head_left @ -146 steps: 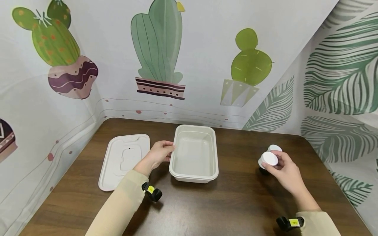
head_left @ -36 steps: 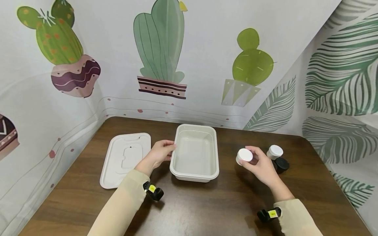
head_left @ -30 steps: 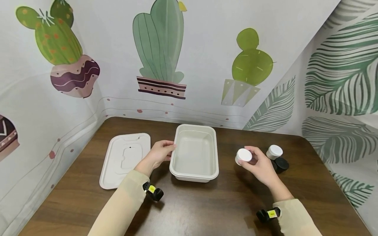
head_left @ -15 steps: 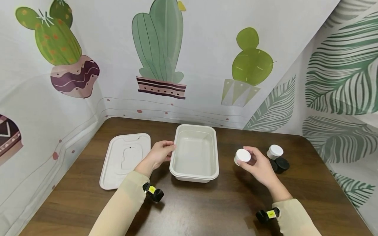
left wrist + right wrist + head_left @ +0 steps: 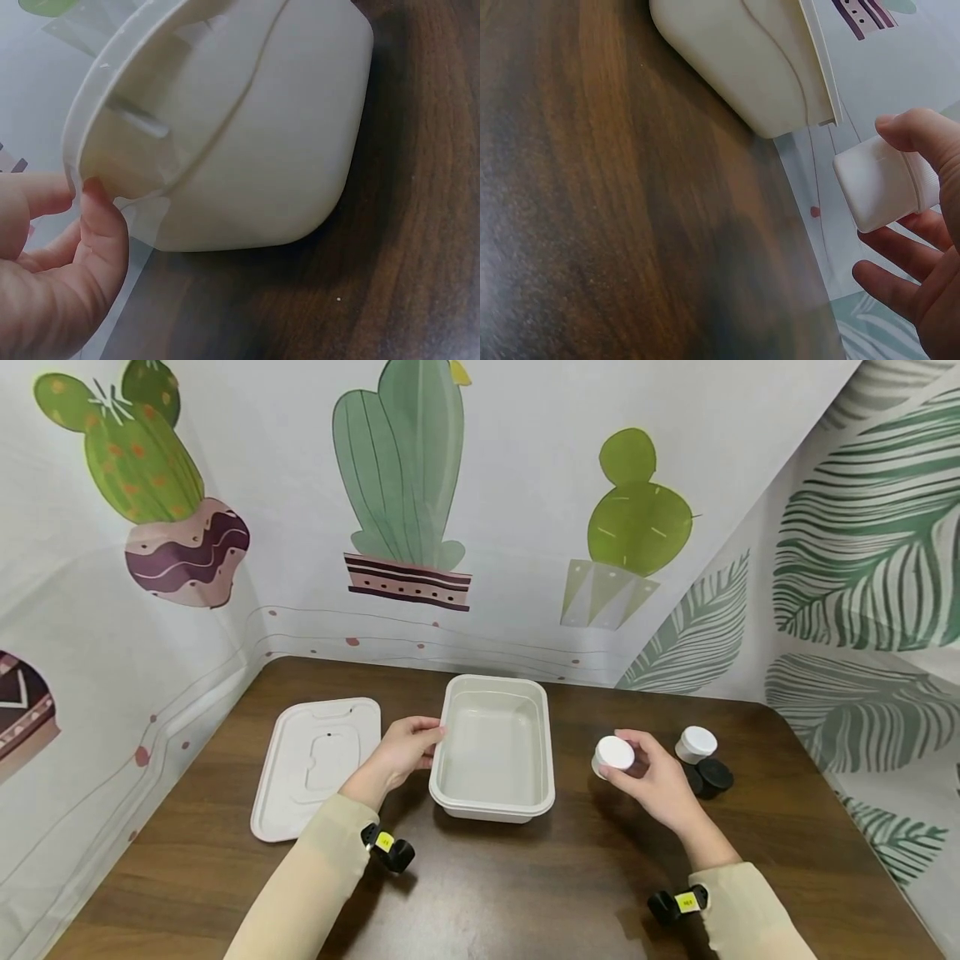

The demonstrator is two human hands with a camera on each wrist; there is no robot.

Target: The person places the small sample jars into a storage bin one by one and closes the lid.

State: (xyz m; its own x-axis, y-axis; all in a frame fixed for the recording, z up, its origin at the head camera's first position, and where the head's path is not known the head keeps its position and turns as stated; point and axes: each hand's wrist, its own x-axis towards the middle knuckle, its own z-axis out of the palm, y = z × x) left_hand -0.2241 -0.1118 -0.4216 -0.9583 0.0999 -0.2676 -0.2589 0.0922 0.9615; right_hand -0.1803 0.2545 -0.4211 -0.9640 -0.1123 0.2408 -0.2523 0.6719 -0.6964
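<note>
In the head view a pale, rectangular plastic box stands without a cover at the middle of the table. My left hand pinches its left rim between thumb and fingers, and the left wrist view shows the thumb and fingertips on that rim. To the right of the box, my right hand grips a small white jar with a screw lid. The right wrist view shows the jar held between thumb and fingers, off the table and apart from the box.
A flat white lid lies left of the box. Another white jar stands at the right, beside black round-capped jars. A patterned cloth wall rises behind the brown wooden table.
Since the oldest frame my right hand has carried the white jar leftward, away from the other jars, toward the box. In the last second it drifts only slightly left. My left hand stays put.
</note>
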